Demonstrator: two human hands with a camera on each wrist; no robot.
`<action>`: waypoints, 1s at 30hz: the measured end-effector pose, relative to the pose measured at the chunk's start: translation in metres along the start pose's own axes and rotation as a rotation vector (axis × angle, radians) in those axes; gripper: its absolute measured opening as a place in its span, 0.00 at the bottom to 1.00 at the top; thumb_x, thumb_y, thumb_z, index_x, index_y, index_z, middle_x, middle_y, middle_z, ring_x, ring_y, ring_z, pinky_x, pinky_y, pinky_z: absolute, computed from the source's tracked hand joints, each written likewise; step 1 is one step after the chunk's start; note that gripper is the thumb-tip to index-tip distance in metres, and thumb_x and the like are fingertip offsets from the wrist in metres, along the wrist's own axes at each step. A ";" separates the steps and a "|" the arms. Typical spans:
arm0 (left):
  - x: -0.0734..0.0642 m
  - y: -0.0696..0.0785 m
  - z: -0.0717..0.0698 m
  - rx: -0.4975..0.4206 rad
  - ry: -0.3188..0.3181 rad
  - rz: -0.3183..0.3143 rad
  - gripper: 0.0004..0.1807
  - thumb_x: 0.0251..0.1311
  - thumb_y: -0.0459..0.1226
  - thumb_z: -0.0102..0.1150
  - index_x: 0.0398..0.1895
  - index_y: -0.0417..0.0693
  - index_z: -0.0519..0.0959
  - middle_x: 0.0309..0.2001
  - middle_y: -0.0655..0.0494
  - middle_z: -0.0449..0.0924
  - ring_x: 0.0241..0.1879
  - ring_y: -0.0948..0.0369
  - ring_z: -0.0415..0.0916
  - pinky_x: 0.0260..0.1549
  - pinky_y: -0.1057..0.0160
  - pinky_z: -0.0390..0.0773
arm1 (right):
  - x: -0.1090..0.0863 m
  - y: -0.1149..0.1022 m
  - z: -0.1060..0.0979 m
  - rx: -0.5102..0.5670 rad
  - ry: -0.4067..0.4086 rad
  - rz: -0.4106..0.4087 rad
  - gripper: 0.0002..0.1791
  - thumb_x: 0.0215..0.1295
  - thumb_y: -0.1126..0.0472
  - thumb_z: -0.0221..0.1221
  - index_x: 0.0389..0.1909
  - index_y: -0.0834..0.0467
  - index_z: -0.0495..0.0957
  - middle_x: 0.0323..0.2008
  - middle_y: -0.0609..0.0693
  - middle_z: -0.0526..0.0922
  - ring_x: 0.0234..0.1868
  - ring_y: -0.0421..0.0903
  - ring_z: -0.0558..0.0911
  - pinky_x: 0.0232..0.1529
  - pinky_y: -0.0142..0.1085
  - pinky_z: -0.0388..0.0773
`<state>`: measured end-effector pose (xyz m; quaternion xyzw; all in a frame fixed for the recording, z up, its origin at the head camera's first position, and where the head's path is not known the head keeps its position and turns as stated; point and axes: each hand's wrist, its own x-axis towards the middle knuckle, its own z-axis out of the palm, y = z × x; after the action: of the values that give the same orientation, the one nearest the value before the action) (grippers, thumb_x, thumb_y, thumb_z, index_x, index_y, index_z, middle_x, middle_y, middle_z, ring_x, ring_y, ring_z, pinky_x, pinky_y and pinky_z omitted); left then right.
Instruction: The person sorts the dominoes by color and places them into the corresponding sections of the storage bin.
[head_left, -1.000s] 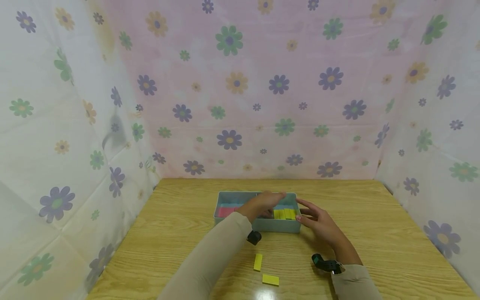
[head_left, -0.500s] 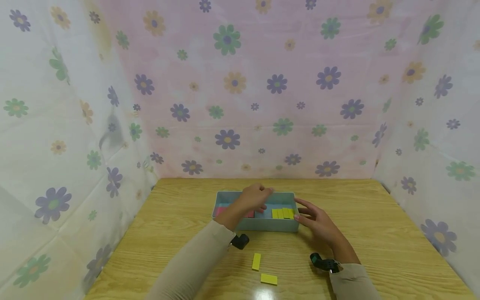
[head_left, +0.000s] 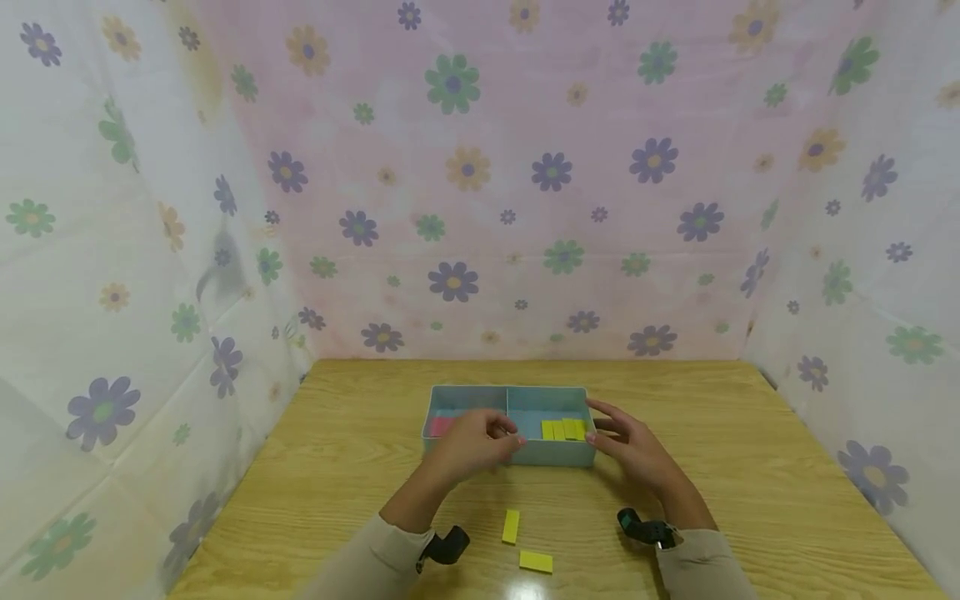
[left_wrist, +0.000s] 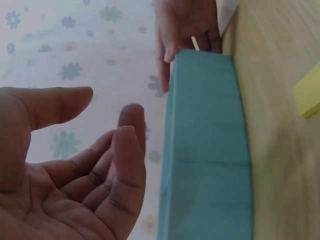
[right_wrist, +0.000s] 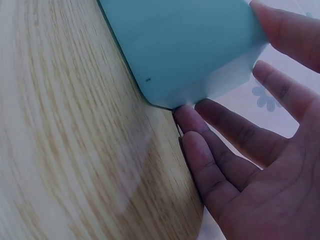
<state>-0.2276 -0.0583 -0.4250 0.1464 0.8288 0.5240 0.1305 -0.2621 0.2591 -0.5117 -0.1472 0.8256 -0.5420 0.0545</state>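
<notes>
A blue-green box (head_left: 555, 452) with a divider stands on the table. Flat yellow tiles (head_left: 562, 429) lie side by side in its right compartment. Pink tiles (head_left: 441, 426) show in the left one, partly behind my left hand (head_left: 468, 448). That hand hovers at the box's front edge, fingers loosely bent; in the left wrist view its thumb and fingertips are apart with nothing between them. My right hand (head_left: 641, 450) rests against the box's right end, thumb near the front corner. In the right wrist view, its extended fingers (right_wrist: 282, 90) touch the end wall (right_wrist: 190, 50).
Two yellow tiles lie loose on the wooden table (head_left: 337, 467) before the box: an upright-lying tile (head_left: 511, 527) and a crosswise tile (head_left: 536, 562). Flowered cloth (head_left: 510, 250) hangs behind and at both sides. Each wrist wears a black camera (head_left: 446, 546).
My left hand has come out of the box, moving left and toward me to the front edge, uncovering the divider and right compartment. My right hand stays at the box's right end.
</notes>
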 end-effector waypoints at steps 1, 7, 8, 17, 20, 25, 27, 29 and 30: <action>-0.003 -0.003 0.001 -0.019 0.003 0.000 0.18 0.68 0.48 0.67 0.52 0.45 0.83 0.40 0.49 0.86 0.37 0.53 0.87 0.38 0.45 0.87 | 0.000 0.000 0.000 0.001 0.001 0.002 0.38 0.74 0.45 0.61 0.80 0.42 0.60 0.74 0.65 0.68 0.73 0.68 0.68 0.67 0.67 0.70; -0.011 -0.024 0.005 -0.041 0.043 -0.005 0.23 0.60 0.47 0.75 0.52 0.42 0.83 0.40 0.52 0.84 0.35 0.54 0.87 0.33 0.52 0.87 | 0.002 0.000 -0.001 -0.004 0.002 0.013 0.38 0.74 0.44 0.61 0.81 0.42 0.59 0.74 0.65 0.67 0.74 0.67 0.68 0.67 0.65 0.71; -0.012 -0.029 0.006 -0.019 0.047 -0.009 0.24 0.59 0.47 0.76 0.51 0.41 0.83 0.39 0.53 0.84 0.34 0.55 0.86 0.32 0.54 0.86 | 0.001 -0.001 -0.001 -0.006 0.002 0.012 0.38 0.74 0.45 0.61 0.81 0.43 0.59 0.74 0.65 0.67 0.74 0.67 0.68 0.67 0.65 0.71; -0.019 -0.057 0.025 0.181 0.018 -0.047 0.24 0.49 0.44 0.82 0.44 0.39 0.85 0.29 0.59 0.83 0.26 0.62 0.81 0.28 0.60 0.82 | 0.000 -0.001 0.000 0.001 -0.001 -0.003 0.39 0.75 0.46 0.61 0.82 0.45 0.57 0.74 0.65 0.68 0.73 0.68 0.68 0.66 0.65 0.72; -0.022 -0.056 0.031 0.212 0.001 -0.066 0.26 0.47 0.45 0.83 0.45 0.38 0.85 0.26 0.61 0.83 0.22 0.62 0.83 0.32 0.60 0.83 | -0.001 -0.001 0.001 0.000 0.000 -0.007 0.38 0.75 0.46 0.61 0.82 0.45 0.58 0.74 0.66 0.68 0.73 0.68 0.68 0.66 0.64 0.72; -0.024 -0.053 0.039 0.297 -0.006 -0.088 0.29 0.43 0.44 0.86 0.46 0.39 0.85 0.22 0.62 0.81 0.22 0.65 0.78 0.29 0.63 0.80 | -0.001 -0.001 0.002 0.004 -0.009 -0.018 0.38 0.76 0.47 0.60 0.82 0.46 0.57 0.74 0.66 0.67 0.73 0.69 0.68 0.65 0.63 0.74; -0.023 -0.053 0.041 0.322 -0.006 -0.083 0.29 0.41 0.43 0.87 0.45 0.39 0.85 0.22 0.62 0.80 0.24 0.65 0.76 0.26 0.65 0.78 | -0.001 -0.001 0.002 0.009 -0.008 -0.014 0.38 0.76 0.47 0.60 0.82 0.46 0.58 0.74 0.66 0.67 0.73 0.69 0.68 0.65 0.63 0.74; -0.023 -0.052 0.043 0.337 -0.006 -0.067 0.27 0.40 0.41 0.87 0.44 0.40 0.85 0.23 0.62 0.79 0.25 0.65 0.75 0.25 0.65 0.76 | -0.001 -0.002 0.002 0.008 -0.003 -0.007 0.38 0.76 0.47 0.60 0.81 0.46 0.58 0.74 0.66 0.67 0.73 0.69 0.68 0.66 0.62 0.74; -0.022 -0.052 0.043 0.342 -0.008 -0.063 0.26 0.40 0.40 0.87 0.43 0.40 0.85 0.24 0.62 0.79 0.25 0.65 0.75 0.25 0.65 0.76 | -0.002 -0.002 0.002 0.002 -0.005 -0.012 0.38 0.76 0.47 0.60 0.82 0.47 0.57 0.74 0.67 0.66 0.73 0.69 0.68 0.65 0.63 0.74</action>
<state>-0.1967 -0.0524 -0.4887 0.1427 0.9095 0.3704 0.1234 -0.2598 0.2574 -0.5103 -0.1532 0.8240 -0.5428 0.0535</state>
